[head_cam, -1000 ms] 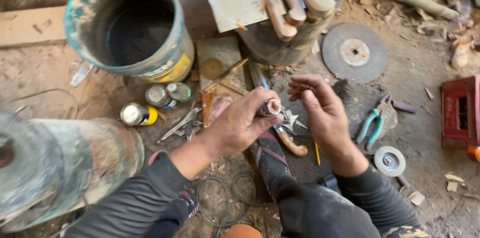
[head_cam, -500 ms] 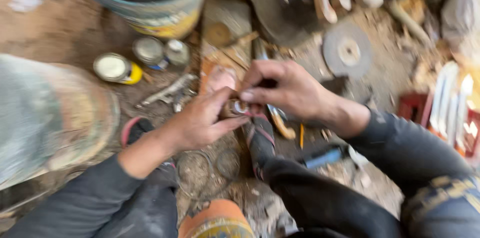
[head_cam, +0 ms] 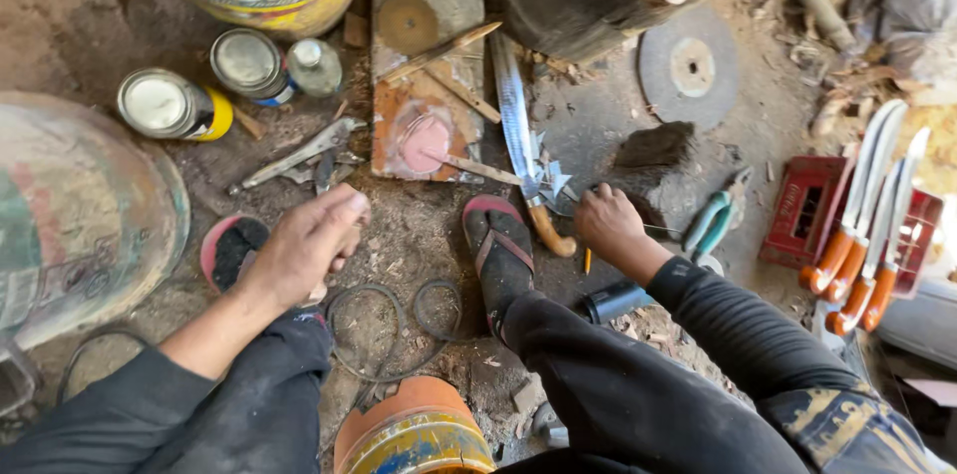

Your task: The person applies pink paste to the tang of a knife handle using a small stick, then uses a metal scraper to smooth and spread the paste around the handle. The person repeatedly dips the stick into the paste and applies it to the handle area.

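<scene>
Left hand (head_cam: pixel 304 245) hangs loosely curled above the dirt floor (head_cam: pixel 419 235), fingers (head_cam: pixel 344 210) drawn together; whether they pinch some small part I cannot tell — nothing shows between them. Right hand (head_cam: pixel 608 225) is down on the floor at about 3 o'clock from the sandalled foot (head_cam: pixel 501 250), fingers bunched and pressed onto the ground just beside the knife (head_cam: pixel 523 135); it seems to touch a thin wire or nail, too small to be sure. The knife lies flat, blade toward 12 o'clock, wooden handle toward 6, its handle end near the foot; small star-shaped metal bits (head_cam: pixel 553 180) sit against it. Teal pliers (head_cam: pixel 713 220) lie at 3 o'clock from the right hand, near, not touching; a grinding disc (head_cam: pixel 688 65) at 1 o'clock; tins (head_cam: pixel 244 63) at 11 o'clock from the left hand; a rusty plate (head_cam: pixel 424 85) at 12. Step in hand, as I judge it: picking a small piece off the floor by the knife handle; the next move calls for a fine pinch by the right fingers and a steady left hand to receive it — small parts lose easily in this rubble.
</scene>
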